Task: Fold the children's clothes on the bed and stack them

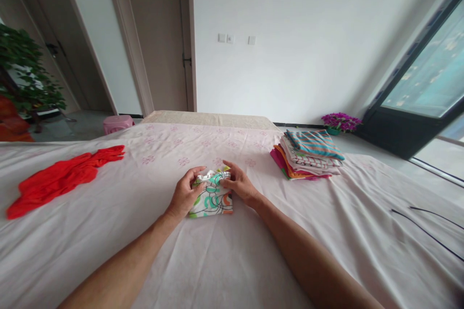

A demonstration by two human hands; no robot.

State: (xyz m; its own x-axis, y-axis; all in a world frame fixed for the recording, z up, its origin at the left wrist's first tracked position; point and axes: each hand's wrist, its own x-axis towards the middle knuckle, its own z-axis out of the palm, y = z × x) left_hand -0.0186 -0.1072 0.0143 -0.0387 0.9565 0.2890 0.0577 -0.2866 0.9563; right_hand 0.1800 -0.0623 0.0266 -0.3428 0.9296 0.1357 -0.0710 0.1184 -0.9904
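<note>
One folded patterned cloth point(213, 200) sits clamped between thumb and fingers of the left hand point(184, 192) and right hand point(242, 184), a red garment point(65, 178) leftward, a clothes stack point(311, 157) rightward

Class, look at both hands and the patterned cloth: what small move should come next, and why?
Probably straighten the far edge of the patterned cloth: it looks bunched and uneven between the left hand and the right hand, whose thumbs lie on the cloth near that edge, while the near edge looks fairly straight.
</note>
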